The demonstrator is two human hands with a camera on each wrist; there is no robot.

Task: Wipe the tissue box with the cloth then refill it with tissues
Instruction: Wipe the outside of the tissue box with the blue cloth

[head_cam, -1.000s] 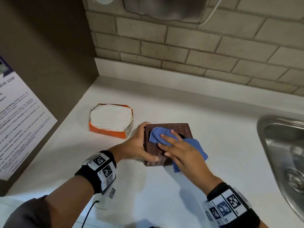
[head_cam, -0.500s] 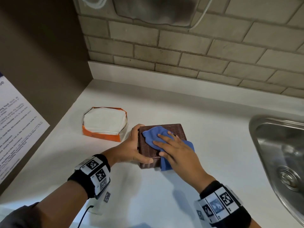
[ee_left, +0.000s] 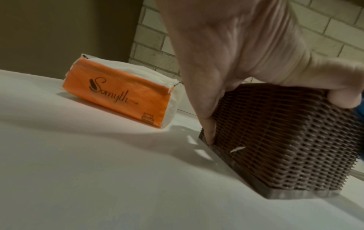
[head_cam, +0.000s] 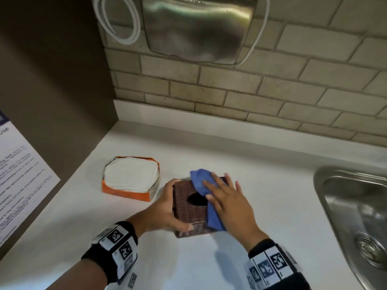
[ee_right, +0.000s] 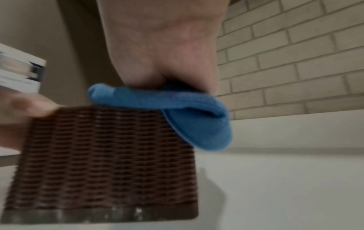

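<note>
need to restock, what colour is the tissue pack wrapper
Orange tissue pack, clearest in the left wrist view.

The head camera looks steeply down from above at the white surface point(head_cam: 261, 164) and the brick wall point(head_cam: 272, 91). Both wrist cameras sit low and close, looking along the surface: all three share the brown tissue box point(head_cam: 189, 214) point(ee_left: 275, 132) point(ee_right: 108, 155).
</note>
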